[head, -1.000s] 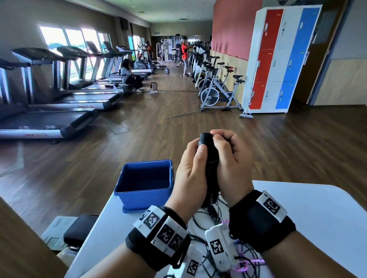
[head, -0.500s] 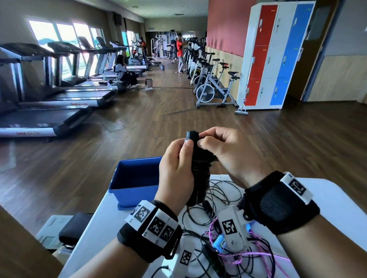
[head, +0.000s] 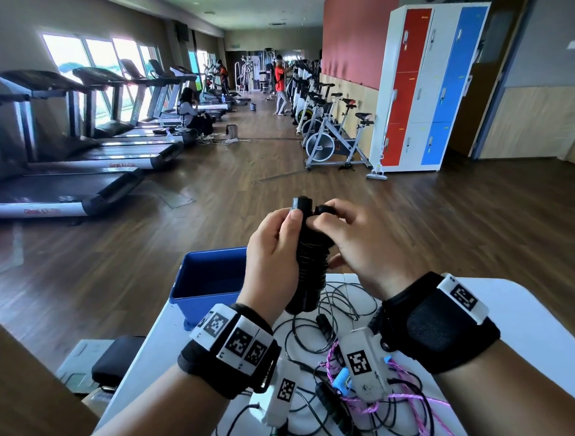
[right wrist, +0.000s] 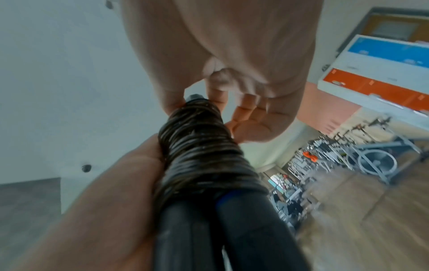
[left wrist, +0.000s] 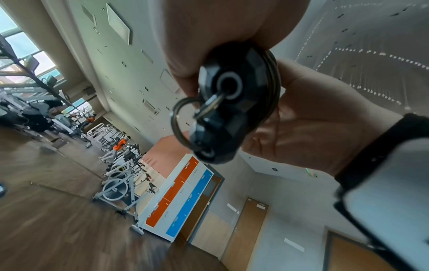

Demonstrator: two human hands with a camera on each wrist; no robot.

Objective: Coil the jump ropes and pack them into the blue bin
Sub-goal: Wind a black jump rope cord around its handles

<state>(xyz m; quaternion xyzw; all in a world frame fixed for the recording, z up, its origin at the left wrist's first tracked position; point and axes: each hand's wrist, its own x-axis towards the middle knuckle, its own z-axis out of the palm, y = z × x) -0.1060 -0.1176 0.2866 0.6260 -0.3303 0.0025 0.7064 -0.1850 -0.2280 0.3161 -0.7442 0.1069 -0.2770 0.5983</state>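
Note:
A black jump rope (head: 308,249) is wound tightly around its two handles, held upright above the table. My left hand (head: 271,251) grips the bundle around its middle. My right hand (head: 355,241) pinches the rope's end at the top of the bundle, thumb and forefinger closed on it. The left wrist view shows the handle ends (left wrist: 223,102) with cord loops; the right wrist view shows the wound coils (right wrist: 199,152). The blue bin (head: 210,279) stands open at the table's far left edge. More ropes lie loose below my wrists: black cord (head: 316,331) and a pink braided rope (head: 403,393).
The white table (head: 528,333) extends to the right. A black padded stool (head: 115,357) sits on the floor at the left. Treadmills (head: 66,180) line the left wall, exercise bikes (head: 329,141) and lockers (head: 428,82) the right. People are far down the room.
My right hand has come off the bundle's side and now pinches the rope end at the top. The view has tilted down, so more loose ropes show on the table.

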